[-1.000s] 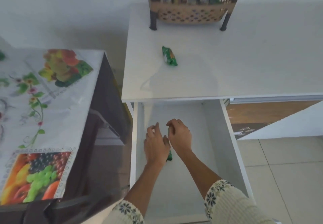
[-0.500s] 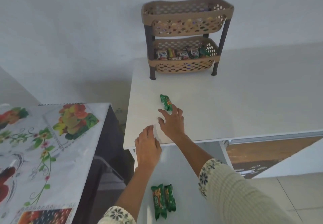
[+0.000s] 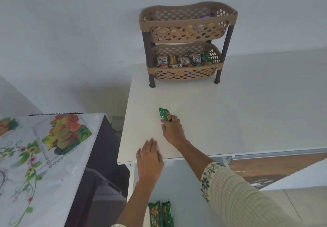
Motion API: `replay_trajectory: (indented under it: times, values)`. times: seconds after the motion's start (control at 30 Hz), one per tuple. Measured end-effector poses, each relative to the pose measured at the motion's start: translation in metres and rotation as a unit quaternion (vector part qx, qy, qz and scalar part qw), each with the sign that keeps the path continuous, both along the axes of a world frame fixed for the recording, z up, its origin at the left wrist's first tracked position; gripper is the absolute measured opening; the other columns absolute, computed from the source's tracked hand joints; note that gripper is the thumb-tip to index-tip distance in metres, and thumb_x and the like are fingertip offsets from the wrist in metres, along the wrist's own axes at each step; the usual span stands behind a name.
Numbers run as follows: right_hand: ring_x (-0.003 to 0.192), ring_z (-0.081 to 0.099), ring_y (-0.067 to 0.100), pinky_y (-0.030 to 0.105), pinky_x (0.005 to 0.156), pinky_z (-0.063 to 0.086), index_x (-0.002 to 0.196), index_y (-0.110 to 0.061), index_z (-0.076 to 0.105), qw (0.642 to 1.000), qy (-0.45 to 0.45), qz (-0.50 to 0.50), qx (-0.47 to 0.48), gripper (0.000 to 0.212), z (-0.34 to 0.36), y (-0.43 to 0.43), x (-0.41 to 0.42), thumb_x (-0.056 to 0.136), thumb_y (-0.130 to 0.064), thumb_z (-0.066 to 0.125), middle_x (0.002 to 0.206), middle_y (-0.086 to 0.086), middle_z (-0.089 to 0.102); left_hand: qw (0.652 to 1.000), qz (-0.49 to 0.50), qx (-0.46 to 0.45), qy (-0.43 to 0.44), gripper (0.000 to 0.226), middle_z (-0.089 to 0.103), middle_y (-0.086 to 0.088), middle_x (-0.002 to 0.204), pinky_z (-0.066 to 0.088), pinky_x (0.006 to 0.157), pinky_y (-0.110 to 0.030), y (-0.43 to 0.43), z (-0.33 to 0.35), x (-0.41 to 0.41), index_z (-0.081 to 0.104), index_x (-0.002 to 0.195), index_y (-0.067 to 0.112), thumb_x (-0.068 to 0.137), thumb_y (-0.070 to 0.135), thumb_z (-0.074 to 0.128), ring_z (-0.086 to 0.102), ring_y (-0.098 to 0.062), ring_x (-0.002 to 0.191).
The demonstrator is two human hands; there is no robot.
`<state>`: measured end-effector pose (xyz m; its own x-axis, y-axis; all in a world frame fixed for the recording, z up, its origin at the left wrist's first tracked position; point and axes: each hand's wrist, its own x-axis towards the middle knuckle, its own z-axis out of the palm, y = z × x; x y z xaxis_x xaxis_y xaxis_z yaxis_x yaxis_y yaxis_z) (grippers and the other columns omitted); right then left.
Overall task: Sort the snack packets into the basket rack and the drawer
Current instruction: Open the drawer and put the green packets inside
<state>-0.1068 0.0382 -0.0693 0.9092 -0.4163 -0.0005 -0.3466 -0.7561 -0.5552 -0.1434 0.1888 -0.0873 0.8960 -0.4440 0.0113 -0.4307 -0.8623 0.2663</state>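
Observation:
A green snack packet (image 3: 164,114) lies on the white tabletop (image 3: 238,113). My right hand (image 3: 172,131) reaches over it, fingertips touching its near end. My left hand (image 3: 149,157) rests flat and empty at the table's front edge, fingers together. Below, two green packets (image 3: 160,213) lie side by side in the open white drawer (image 3: 187,187). At the back of the table stands a brown two-tier basket rack (image 3: 187,42), both tiers holding several packets, including salted peanuts (image 3: 161,61) in the lower one.
A second table with a fruit-print cloth (image 3: 46,156) stands to the left, with a dark gap between it and the white table. Tiled floor (image 3: 304,200) shows at the right. A white wall rises behind the rack.
Both hands left the drawer, where two green packets now lie, and rose to the tabletop. My right hand has reached the green packet. The view has tilted up, revealing the whole rack.

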Motion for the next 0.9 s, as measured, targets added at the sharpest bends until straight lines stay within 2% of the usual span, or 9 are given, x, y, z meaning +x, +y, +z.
replay_trajectory:
  times: [0.27, 0.4, 0.47, 0.57, 0.67, 0.73, 0.8, 0.9]
  values:
    - [0.12, 0.043, 0.027, 0.039, 0.087, 0.053, 0.121, -0.018, 0.067, 0.992, -0.127, -0.002, 0.006, 0.03, -0.023, 0.021, -0.075, 0.096, -0.011, 0.052, 0.139, 0.011, 0.046, 0.998, -0.026, -0.056, 0.005, 0.06, 0.035, 0.001, 0.155, 0.016, 0.119, -0.042, -0.009, -0.003, -0.014, 0.026, 0.152, 0.016, 0.096, 0.012, 0.048, 0.025, -0.014, 0.146]
    - [0.116, 0.045, 0.024, 0.026, 0.087, 0.049, 0.12, -0.021, 0.066, 0.98, -0.199, -0.007, 0.018, 0.044, -0.029, 0.037, -0.115, 0.087, 0.007, 0.055, 0.133, 0.009, 0.048, 0.992, -0.039, -0.123, 0.012, 0.067, 0.05, -0.001, 0.144, 0.013, 0.12, -0.04, -0.007, -0.006, -0.038, 0.031, 0.15, 0.015, 0.09, 0.001, 0.056, 0.039, -0.013, 0.138]
    - [0.117, 0.043, 0.021, 0.019, 0.088, 0.045, 0.118, -0.022, 0.064, 0.975, -0.22, -0.033, 0.021, 0.041, -0.032, 0.049, -0.135, 0.087, 0.004, 0.056, 0.132, 0.006, 0.046, 0.987, -0.049, -0.152, 0.001, 0.068, 0.055, 0.0, 0.138, 0.012, 0.12, -0.039, -0.001, -0.01, -0.055, 0.035, 0.149, 0.013, 0.087, -0.002, 0.058, 0.045, -0.013, 0.134]
    - [0.114, 0.046, 0.02, 0.018, 0.087, 0.047, 0.112, -0.022, 0.058, 0.965, -0.251, -0.069, 0.04, 0.032, -0.044, 0.066, -0.165, 0.089, 0.0, 0.056, 0.129, 0.001, 0.04, 0.983, -0.082, -0.164, -0.027, 0.07, 0.055, -0.003, 0.139, 0.02, 0.117, -0.043, 0.01, -0.025, -0.085, 0.043, 0.144, 0.01, 0.079, -0.006, 0.065, 0.047, -0.018, 0.134]
    - [0.113, 0.048, 0.021, 0.016, 0.088, 0.046, 0.108, -0.017, 0.059, 0.969, -0.226, -0.089, 0.045, 0.031, -0.066, 0.079, -0.199, 0.086, 0.005, 0.058, 0.127, 0.002, 0.039, 0.985, -0.115, -0.131, -0.008, 0.076, 0.049, -0.005, 0.146, 0.023, 0.114, -0.044, 0.022, -0.047, -0.114, 0.042, 0.145, 0.011, 0.077, 0.001, 0.073, 0.043, -0.021, 0.137]
    - [0.113, 0.048, 0.023, 0.017, 0.087, 0.046, 0.107, -0.012, 0.062, 0.979, -0.175, -0.1, 0.04, 0.027, -0.083, 0.083, -0.218, 0.086, 0.005, 0.058, 0.125, 0.008, 0.043, 0.988, -0.128, -0.076, 0.039, 0.077, 0.036, -0.003, 0.154, 0.014, 0.118, -0.039, 0.031, -0.061, -0.129, 0.03, 0.151, 0.017, 0.084, 0.007, 0.068, 0.031, -0.017, 0.144]
    - [0.112, 0.05, 0.026, 0.023, 0.08, 0.052, 0.107, -0.009, 0.064, 0.989, -0.108, -0.098, 0.03, 0.025, -0.1, 0.086, -0.235, 0.086, 0.004, 0.058, 0.123, 0.012, 0.046, 0.987, -0.145, -0.008, 0.075, 0.08, 0.023, 0.0, 0.16, 0.008, 0.119, -0.036, 0.038, -0.075, -0.138, 0.016, 0.155, 0.02, 0.09, 0.01, 0.061, 0.016, -0.016, 0.149]
    - [0.112, 0.05, 0.03, 0.033, 0.068, 0.058, 0.109, -0.006, 0.065, 0.997, 0.001, -0.077, 0.006, 0.027, -0.125, 0.088, -0.255, 0.085, 0.003, 0.057, 0.124, 0.015, 0.049, 0.978, -0.151, 0.069, 0.126, 0.082, 0.017, -0.004, 0.161, 0.012, 0.119, -0.039, 0.048, -0.091, -0.146, 0.009, 0.155, 0.018, 0.09, 0.008, 0.058, 0.012, -0.021, 0.149]
